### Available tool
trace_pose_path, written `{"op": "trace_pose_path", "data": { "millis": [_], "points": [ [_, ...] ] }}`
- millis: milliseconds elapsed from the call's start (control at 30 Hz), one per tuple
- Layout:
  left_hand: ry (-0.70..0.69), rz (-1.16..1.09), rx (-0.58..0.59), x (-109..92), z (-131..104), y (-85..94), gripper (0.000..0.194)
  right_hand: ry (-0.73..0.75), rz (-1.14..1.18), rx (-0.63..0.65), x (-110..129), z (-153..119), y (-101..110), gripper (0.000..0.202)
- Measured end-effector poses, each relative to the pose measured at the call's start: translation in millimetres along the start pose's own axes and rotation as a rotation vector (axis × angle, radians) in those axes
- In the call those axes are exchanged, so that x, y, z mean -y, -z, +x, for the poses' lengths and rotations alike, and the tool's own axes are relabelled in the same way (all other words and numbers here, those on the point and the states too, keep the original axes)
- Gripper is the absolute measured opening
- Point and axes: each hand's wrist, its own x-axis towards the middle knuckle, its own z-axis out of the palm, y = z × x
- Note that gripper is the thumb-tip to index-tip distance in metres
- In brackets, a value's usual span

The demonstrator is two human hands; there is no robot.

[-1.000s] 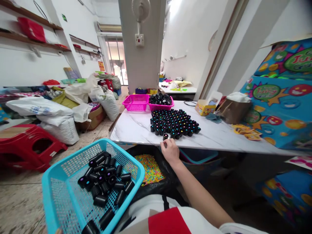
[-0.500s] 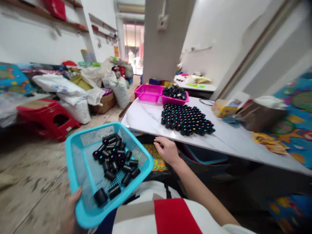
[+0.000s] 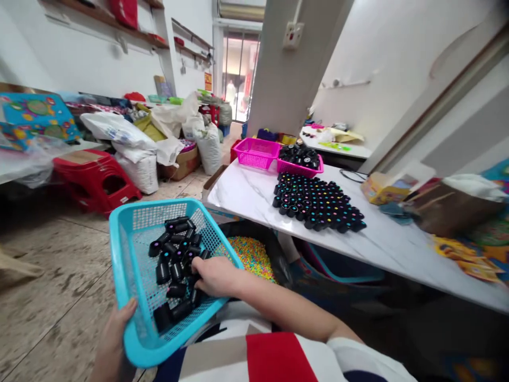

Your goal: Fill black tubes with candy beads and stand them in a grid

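A blue plastic basket (image 3: 119, 254) hangs tilted over my lap, with several loose black cylinders (image 3: 177, 271) lying in it, some showing coloured dots on their ends. My left hand (image 3: 121, 329) grips the basket's near left rim, thumb over the edge. Inside the basket, at the right of the pile, my right hand (image 3: 212, 275) has its fingers bent down among the cylinders; its fingertips are partly hidden, so what they hold cannot be made out. On the white marbled table (image 3: 246, 196) a block of upright black cylinders (image 3: 318, 201) with coloured dots stands in close rows.
Behind the rows are an empty pink basket (image 3: 257, 154) and a pink basket of black parts (image 3: 300, 168). Below the table edge sits a black bag of coloured beads (image 3: 252, 254). Yellow packets (image 3: 467, 254) lie at right. Red stools (image 3: 95, 178) and white sacks stand left.
My right hand has moved left and down from beside the table edge into the blue basket. The cylinders in it have shifted a little. The view has turned slightly left.
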Motion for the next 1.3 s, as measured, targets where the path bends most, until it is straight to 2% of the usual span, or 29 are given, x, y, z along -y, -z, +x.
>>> {"op": "trace_pose_path", "data": {
  "millis": [67, 233, 333, 433, 533, 600, 667, 767, 867, 967, 1067, 1133, 1300],
  "points": [
    [0.073, -0.018, 0.022, 2, 4, -0.4, 0.065, -0.016, 0.049, 0.026, -6, 1, -3, 0.033],
    [0.052, 0.027, 0.001, 4, 0, -6.5, 0.063, 0.007, 0.298, -0.041, -21, 0, -10, 0.027],
    [-0.001, 0.004, -0.023, -2, -6, -12.6, 0.063, 0.037, 0.653, -0.178, -26, -9, -4, 0.027],
    [-0.050, -0.016, 0.032, -9, -11, -18.5, 0.050, 0.019, 1.064, -0.317, -41, -29, 9, 0.030],
    [-0.082, -0.031, 0.048, -13, -12, -22.1, 0.044, -0.131, 1.211, -0.415, -73, -54, 13, 0.040],
    [-0.088, -0.040, 0.037, -14, -11, -23.8, 0.044, -0.320, 1.076, -0.426, -98, -70, 3, 0.040],
    [-0.088, -0.050, 0.033, -14, -9, -25.3, 0.045, -0.490, 0.868, -0.376, -121, -82, -15, 0.042],
    [-0.079, -0.050, 0.015, -14, -6, -27.2, 0.044, -0.583, 0.693, -0.255, -144, -97, -46, 0.038],
    [-0.080, -0.060, 0.002, -15, -4, -27.8, 0.040, -0.538, 0.627, -0.144, -156, -106, -62, 0.035],
    [-0.100, -0.078, 0.007, -16, -3, -27.9, 0.035, -0.448, 0.516, -0.086, -163, -108, -61, 0.042],
    [-0.108, -0.079, 0.006, -16, -1, -28.4, 0.034, -0.271, 0.159, -0.009, -168, -104, -54, 0.046],
    [-0.108, -0.078, 0.005, -16, -1, -28.8, 0.035, -0.164, -0.034, 0.018, -170, -100, -50, 0.041],
    [-0.105, -0.082, 0.023, -16, -2, -27.7, 0.036, -0.062, -0.035, 0.016, -167, -89, -51, 0.023]
  ]
}}
